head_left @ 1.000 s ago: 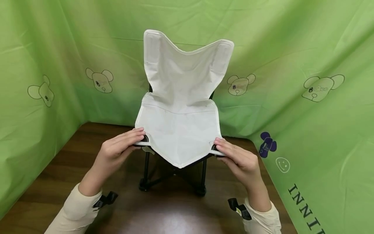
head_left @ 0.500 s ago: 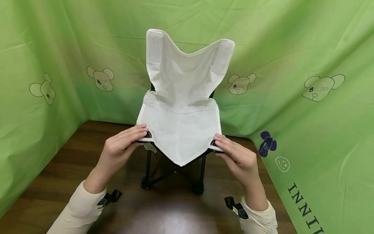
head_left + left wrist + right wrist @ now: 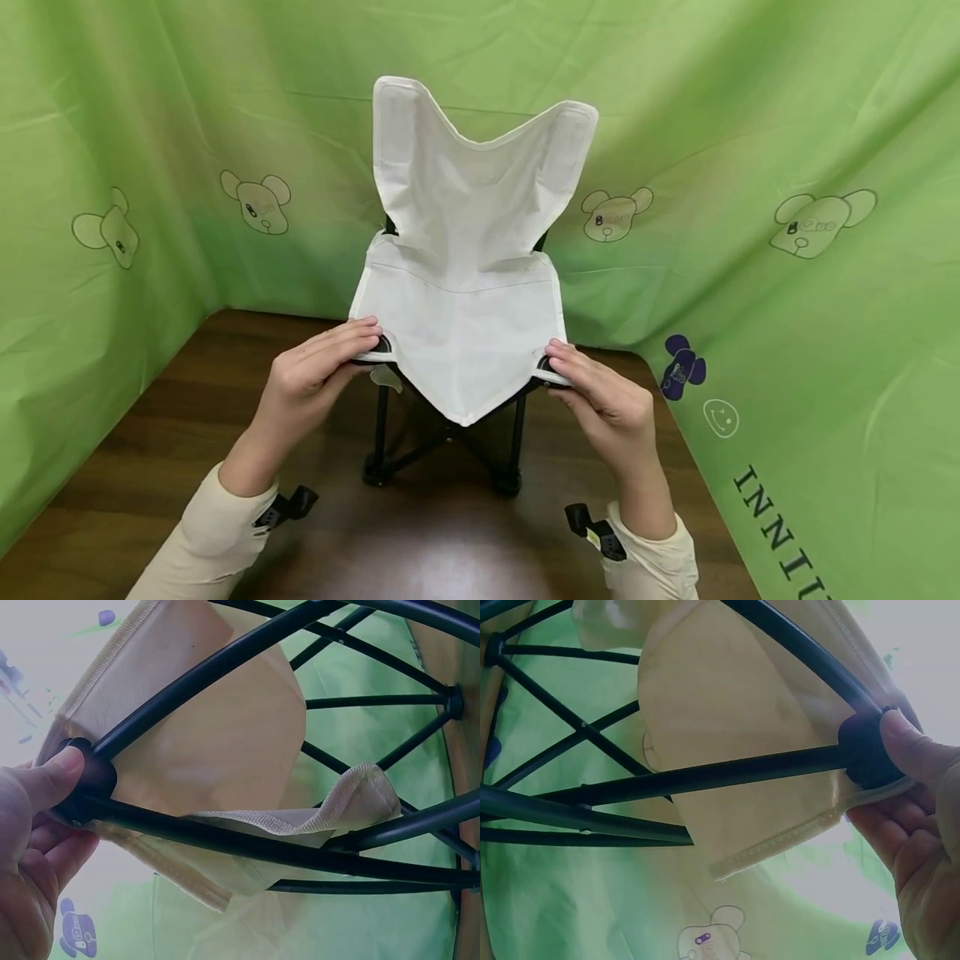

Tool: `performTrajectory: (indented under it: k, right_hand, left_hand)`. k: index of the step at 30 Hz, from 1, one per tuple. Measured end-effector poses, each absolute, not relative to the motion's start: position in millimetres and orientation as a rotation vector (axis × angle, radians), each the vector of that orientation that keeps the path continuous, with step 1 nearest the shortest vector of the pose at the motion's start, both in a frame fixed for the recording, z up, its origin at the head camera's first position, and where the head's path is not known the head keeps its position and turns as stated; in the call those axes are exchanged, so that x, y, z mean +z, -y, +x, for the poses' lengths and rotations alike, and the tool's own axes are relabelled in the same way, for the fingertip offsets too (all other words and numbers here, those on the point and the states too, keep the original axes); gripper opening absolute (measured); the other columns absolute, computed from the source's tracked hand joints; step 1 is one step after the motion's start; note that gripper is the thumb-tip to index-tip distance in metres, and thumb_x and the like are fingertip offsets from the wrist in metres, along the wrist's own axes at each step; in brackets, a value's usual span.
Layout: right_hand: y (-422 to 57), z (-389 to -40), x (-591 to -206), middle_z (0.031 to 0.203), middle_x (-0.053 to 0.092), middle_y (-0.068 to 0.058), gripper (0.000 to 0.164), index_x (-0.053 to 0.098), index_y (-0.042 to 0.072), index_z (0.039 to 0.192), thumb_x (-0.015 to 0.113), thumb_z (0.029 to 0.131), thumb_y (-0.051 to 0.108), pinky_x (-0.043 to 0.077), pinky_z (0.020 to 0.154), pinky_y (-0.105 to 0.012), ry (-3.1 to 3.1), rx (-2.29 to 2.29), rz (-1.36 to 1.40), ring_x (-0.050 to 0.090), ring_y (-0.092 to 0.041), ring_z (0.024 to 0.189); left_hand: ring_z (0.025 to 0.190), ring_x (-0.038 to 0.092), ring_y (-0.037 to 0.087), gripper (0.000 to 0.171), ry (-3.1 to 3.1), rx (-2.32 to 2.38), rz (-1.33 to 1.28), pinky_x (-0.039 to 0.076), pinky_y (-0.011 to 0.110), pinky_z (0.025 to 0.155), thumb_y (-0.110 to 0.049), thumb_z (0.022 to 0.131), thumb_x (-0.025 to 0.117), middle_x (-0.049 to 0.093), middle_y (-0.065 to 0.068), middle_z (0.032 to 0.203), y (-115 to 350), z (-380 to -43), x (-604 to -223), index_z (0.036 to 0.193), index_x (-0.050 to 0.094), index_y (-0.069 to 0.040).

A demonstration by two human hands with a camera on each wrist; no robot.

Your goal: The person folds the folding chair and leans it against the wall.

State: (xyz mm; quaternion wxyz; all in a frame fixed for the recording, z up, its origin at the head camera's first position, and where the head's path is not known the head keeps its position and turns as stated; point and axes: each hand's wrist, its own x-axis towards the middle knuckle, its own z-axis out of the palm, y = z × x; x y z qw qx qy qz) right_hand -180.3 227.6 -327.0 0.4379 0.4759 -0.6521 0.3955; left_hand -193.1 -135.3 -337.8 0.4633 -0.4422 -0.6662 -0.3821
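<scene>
A small folding chair [image 3: 465,333] with a white fabric seat and back stands on the table, its crossed black tube legs [image 3: 382,433] spread apart. My left hand [image 3: 318,371] grips the seat's front left corner, fingers on top. In the left wrist view the thumb presses the black corner joint [image 3: 94,776] from below. My right hand [image 3: 607,400] holds the front right corner the same way, its thumb on the black joint [image 3: 866,750] in the right wrist view. A pale fabric tag [image 3: 386,379] hangs below the left corner. The back's upper corners stand up unheld.
The dark wooden table [image 3: 465,550] reaches toward me in front of the chair. Green printed cloth [image 3: 750,125] encloses the back and both sides, close behind the chair. Each cream sleeve carries a black wrist camera mount [image 3: 288,506].
Both hands keep their hold on the front corners. Since a second ago the chair's front and the left hand have shifted slightly up and right in view; the right hand has drawn slightly inward.
</scene>
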Motion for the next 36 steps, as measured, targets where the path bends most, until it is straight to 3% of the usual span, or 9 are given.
performTrajectory:
  k: [7, 17, 23, 27, 36]
  right_hand:
    - [-226, -182, -322, 0.107, 0.073, -0.031, 0.028, 0.073, -0.017, 0.104, 0.078, 0.089, 0.007, 0.056, 0.099, -0.032, 1.628, 0.928, 1.159, 0.072, -0.032, 0.111]
    - [-217, -180, -321, 0.109, 0.074, -0.028, 0.029, 0.075, -0.013, 0.107, 0.082, 0.084, 0.004, 0.056, 0.099, -0.032, 1.659, 0.907, 1.125, 0.073, -0.032, 0.11]
    - [-213, -187, -313, 0.109, 0.074, -0.027, 0.028, 0.075, -0.01, 0.108, 0.079, 0.089, 0.01, 0.056, 0.098, -0.033, 1.652, 0.863, 1.131, 0.073, -0.033, 0.109]
    - [-212, -189, -311, 0.108, 0.074, -0.027, 0.03, 0.075, -0.011, 0.107, 0.077, 0.092, 0.014, 0.056, 0.098, -0.034, 1.649, 0.871, 1.142, 0.073, -0.034, 0.108]
    - [-211, -185, -314, 0.108, 0.074, -0.027, 0.03, 0.076, -0.011, 0.106, 0.078, 0.091, 0.014, 0.056, 0.098, -0.033, 1.641, 0.914, 1.089, 0.073, -0.035, 0.107]
  left_hand:
    - [0.112, 0.071, 0.037, 0.024, 1.623, -0.964, -1.078, 0.053, 0.036, 0.104, -0.009, 0.094, 0.072, 0.074, 0.024, 0.115, 127, -195, -337, 0.111, 0.075, 0.008]
    - [0.113, 0.071, 0.036, 0.027, 1.691, -0.934, -1.055, 0.052, 0.036, 0.105, -0.016, 0.099, 0.067, 0.074, 0.02, 0.118, 128, -186, -324, 0.115, 0.075, 0.004]
    - [0.113, 0.07, 0.037, 0.024, 1.696, -0.914, -1.055, 0.051, 0.037, 0.106, -0.004, 0.093, 0.073, 0.074, 0.021, 0.119, 130, -187, -317, 0.115, 0.075, 0.005]
    - [0.112, 0.07, 0.037, 0.025, 1.692, -0.918, -1.057, 0.052, 0.037, 0.106, -0.005, 0.092, 0.073, 0.074, 0.02, 0.119, 128, -188, -317, 0.115, 0.075, 0.005]
    - [0.113, 0.07, 0.037, 0.032, 1.683, -0.932, -1.043, 0.052, 0.039, 0.106, 0.007, 0.082, 0.078, 0.074, 0.019, 0.119, 123, -187, -315, 0.114, 0.075, 0.004]
